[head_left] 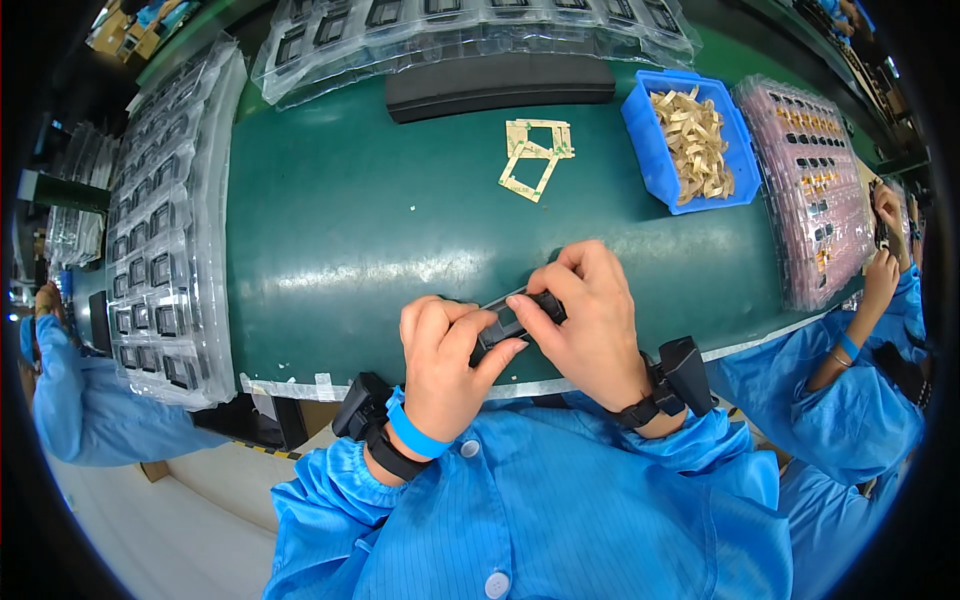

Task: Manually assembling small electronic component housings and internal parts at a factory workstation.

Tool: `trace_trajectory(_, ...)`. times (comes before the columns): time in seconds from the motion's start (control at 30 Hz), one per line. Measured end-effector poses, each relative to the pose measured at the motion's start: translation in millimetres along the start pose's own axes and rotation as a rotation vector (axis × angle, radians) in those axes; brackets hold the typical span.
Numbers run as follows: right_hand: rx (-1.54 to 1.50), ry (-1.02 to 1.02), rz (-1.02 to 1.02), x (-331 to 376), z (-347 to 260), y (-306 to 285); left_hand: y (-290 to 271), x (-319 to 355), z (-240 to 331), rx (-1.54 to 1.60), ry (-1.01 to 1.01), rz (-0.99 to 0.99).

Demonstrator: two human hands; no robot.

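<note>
I see both hands pinching a small black rectangular part (pixel 512 318) at the green table's (pixel 340 230) near edge: left hand (pixel 445 365) closed on its left end, right hand (pixel 590 320) on its right. Open mat ahead; clear trays (pixel 165 230) left, blue bin (pixel 690 140) right.

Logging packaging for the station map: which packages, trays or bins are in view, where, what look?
Clear blister trays: left, stacked, dark parts inside.
Clear blister trays: far edge, overlapping row.
Pink tray stack: right, small dark parts.
Blue bin: right of centre, tan strips.
Tan frame-shaped liners: centre, loose.
</note>
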State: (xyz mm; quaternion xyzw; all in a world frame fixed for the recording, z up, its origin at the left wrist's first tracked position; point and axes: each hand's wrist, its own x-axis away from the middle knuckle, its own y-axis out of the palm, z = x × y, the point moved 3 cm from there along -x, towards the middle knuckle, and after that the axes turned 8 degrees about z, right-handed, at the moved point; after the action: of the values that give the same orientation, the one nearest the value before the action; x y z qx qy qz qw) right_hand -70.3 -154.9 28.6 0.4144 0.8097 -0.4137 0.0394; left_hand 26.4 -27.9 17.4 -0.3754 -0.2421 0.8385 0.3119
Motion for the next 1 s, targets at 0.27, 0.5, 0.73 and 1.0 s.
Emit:
trace_trajectory(0.27,0.056,0.125,-0.002,-1.5,1.3,-4.5,-0.4,-0.4,3.7,-0.014,-0.013,-0.002)
trace_trajectory(0.5,0.149,0.107,-0.01,-1.6,-2.5,-3.8,2.8,1.9,5.8,-0.005,0.005,-0.006)
trace_trajectory(0.73,0.15,0.106,0.018,1.0,-4.4,-6.4,5.4,4.2,9.8,-0.007,0.028,-0.01)
trace_trajectory(1.0,0.199,0.088,0.021,-0.9,-7.1,-2.3,5.7,5.5,8.2,0.017,0.049,0.01)
